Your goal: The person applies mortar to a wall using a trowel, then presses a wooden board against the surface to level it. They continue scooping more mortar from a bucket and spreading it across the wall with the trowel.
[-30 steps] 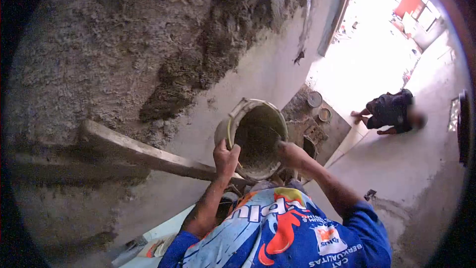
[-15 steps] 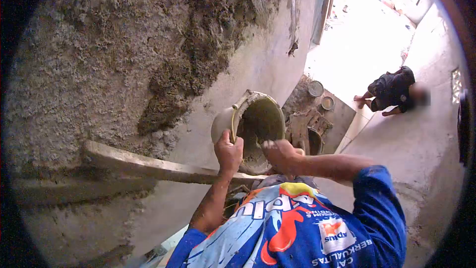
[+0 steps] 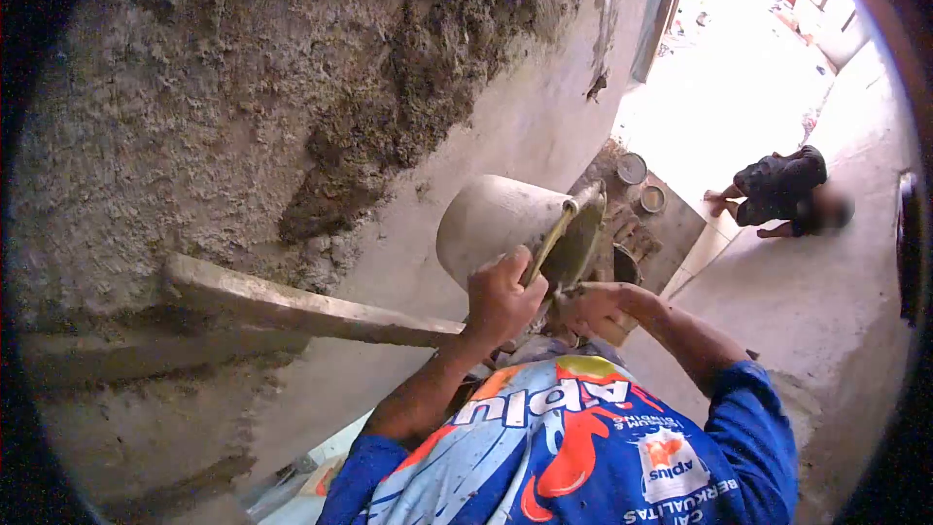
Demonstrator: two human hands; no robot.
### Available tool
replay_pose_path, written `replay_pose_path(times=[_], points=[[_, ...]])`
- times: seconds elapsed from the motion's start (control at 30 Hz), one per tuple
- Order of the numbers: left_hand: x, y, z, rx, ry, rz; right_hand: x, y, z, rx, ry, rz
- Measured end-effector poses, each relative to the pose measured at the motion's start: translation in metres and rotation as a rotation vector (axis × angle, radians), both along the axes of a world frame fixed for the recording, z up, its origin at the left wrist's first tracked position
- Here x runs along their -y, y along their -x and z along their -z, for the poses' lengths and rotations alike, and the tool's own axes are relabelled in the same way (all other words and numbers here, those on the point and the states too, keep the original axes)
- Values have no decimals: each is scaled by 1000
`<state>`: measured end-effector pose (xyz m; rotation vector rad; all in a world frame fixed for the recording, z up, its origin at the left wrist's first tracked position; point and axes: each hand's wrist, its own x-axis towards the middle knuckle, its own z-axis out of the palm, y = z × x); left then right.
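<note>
Grips tilted bucket [image 3: 491, 226] by handle [image 3: 553, 244] in left hand [image 3: 505, 299], with unclear hold in right hand [image 3: 589, 308], beside wall [image 3: 530, 122] partly coated, partly bare.

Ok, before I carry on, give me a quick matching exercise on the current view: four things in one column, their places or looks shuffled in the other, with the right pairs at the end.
1. Bucket
2. Left hand
3. Long board
4. Other person

A. Stretches across the left part of the view
B. Dressed in dark clothes, toward the right edge of the view
C. Pale outside, mouth turned toward the right of the view
D. Closed at the rim, by the handle

Pairs: 1-C, 2-D, 3-A, 4-B
</note>
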<state>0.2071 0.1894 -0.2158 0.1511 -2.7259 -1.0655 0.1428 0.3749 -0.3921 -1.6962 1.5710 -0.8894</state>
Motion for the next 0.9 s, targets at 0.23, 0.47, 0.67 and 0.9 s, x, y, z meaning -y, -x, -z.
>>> replay_pose_path(times=[0.23, 0.47, 0.67, 0.9], points=[[42, -24, -43, -2, -250, -39, 28, -19, -125, 1456, -641, 243], [41, -28, -19, -188, -672, -355, 41, -21, -164, 1448, -386, 288], [43, -15, 21, -383, -1130, -747, 43, -27, -185, 1585, -154, 431], [43, -35, 68, -212, -1042, -848, 24, 5, -279, 1465, 171, 592]])
